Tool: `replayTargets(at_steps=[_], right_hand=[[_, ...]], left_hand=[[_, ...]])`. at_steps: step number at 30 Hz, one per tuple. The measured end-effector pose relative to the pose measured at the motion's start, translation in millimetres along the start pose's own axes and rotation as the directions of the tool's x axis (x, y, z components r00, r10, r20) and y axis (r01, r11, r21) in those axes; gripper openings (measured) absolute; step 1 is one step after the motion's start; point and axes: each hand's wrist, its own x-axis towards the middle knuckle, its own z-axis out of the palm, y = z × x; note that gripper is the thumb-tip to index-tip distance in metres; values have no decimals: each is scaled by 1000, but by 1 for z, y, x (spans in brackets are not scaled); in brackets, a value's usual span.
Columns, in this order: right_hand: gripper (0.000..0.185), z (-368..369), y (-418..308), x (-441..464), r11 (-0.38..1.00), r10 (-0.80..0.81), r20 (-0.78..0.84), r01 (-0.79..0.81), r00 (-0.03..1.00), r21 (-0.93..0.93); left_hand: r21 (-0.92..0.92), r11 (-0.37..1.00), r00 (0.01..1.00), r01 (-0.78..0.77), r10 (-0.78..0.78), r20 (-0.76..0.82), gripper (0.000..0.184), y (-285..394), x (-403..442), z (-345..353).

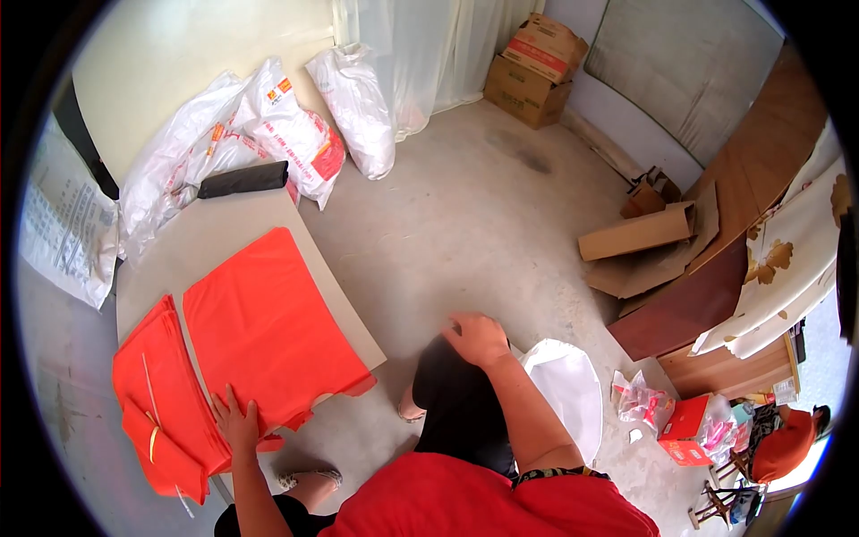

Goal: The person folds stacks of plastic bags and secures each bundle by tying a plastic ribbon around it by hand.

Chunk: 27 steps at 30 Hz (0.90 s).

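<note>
Lying along the near edge of the table (192,237) beside a red stack (183,403), the red sheet (268,327) bears the left hand (234,422), fingers spread and unclenched, while the right hand (480,339), fingers loosely bent, rests on the knee (447,376).

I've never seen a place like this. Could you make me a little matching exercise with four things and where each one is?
Things:
1. Left hand
2. Right hand
3. Black bundle
4. Stacked cardboard boxes

Places:
A. On the floor beside the pale curtain
B. At the knee
C. At the far end of the table, near the white sacks
D. On the red sheets

Right pairs: 1-D, 2-B, 3-C, 4-A
</note>
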Motion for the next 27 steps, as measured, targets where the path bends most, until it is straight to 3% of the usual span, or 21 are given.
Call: replayTargets(at_steps=[27], right_hand=[[38,0,-3,1,1000,9,12,-9,1000,-18]], left_hand=[[16,1000,1000,14,-15,23,81,10,-5,-9]])
